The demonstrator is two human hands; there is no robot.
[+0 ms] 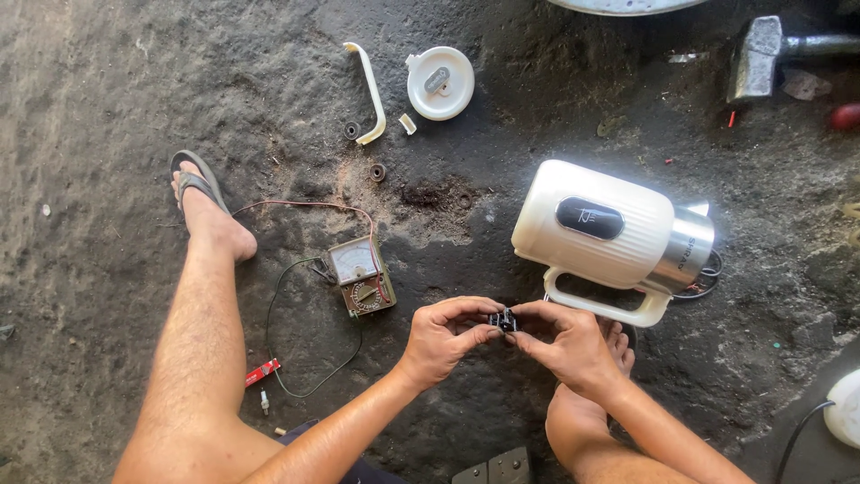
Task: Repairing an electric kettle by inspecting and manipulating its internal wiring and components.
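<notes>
A white electric kettle (602, 235) lay on its side on the concrete floor (107, 90), right of an analog multimeter (360, 274). Both the left hand (441, 339) and right hand (571, 344) pinched a small black component (504, 320) between their fingertips, just below the kettle's handle.

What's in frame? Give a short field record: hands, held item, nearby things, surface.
left hand: left hand, fingertips pinching the small black part
right hand: right hand, pinching the same part from the other side
held item: small black blocky part
right of hands: white ribbed electric kettle with steel base, on its side
left of hands: analog multimeter with red and black leads
farther off: round white lid, loose white curved handle
surface: rough dark concrete floor
</notes>
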